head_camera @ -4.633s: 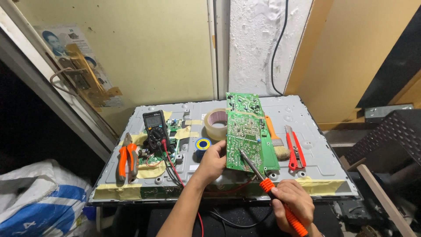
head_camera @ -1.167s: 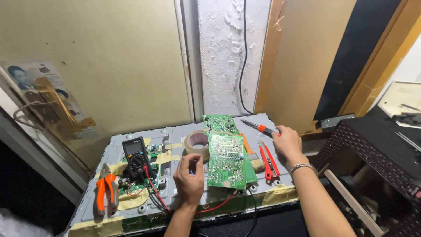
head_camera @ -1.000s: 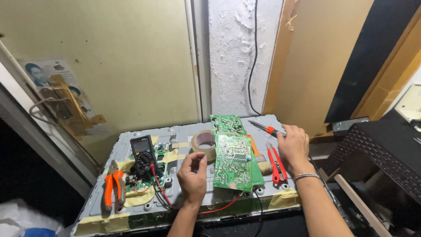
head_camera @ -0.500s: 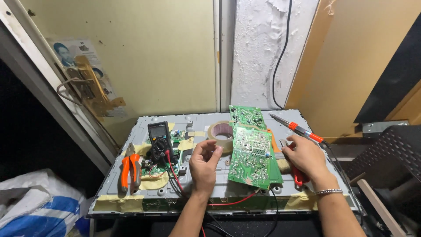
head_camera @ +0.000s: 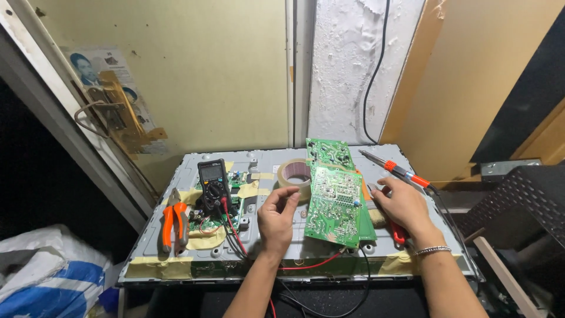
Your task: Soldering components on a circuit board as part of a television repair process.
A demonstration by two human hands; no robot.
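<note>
My left hand hovers over the grey metal panel, just left of a green circuit board. Its fingertips are drawn together beside a roll of tan tape. Whether they pinch something small is unclear. My right hand lies palm down to the right of the board, over red-handled cutters. Just beyond its fingers, an orange-handled soldering iron rests on the panel, untouched. A second green board lies behind the first.
A black multimeter with red and black leads sits on the panel's left part, with orange-handled pliers further left. A black perforated crate stands at the right, and a blue and white sack at the lower left.
My right hand, which held the soldering iron at the board's front edge, has carried it to the back right, laid it down and drawn back. My left hand has come off the board.
</note>
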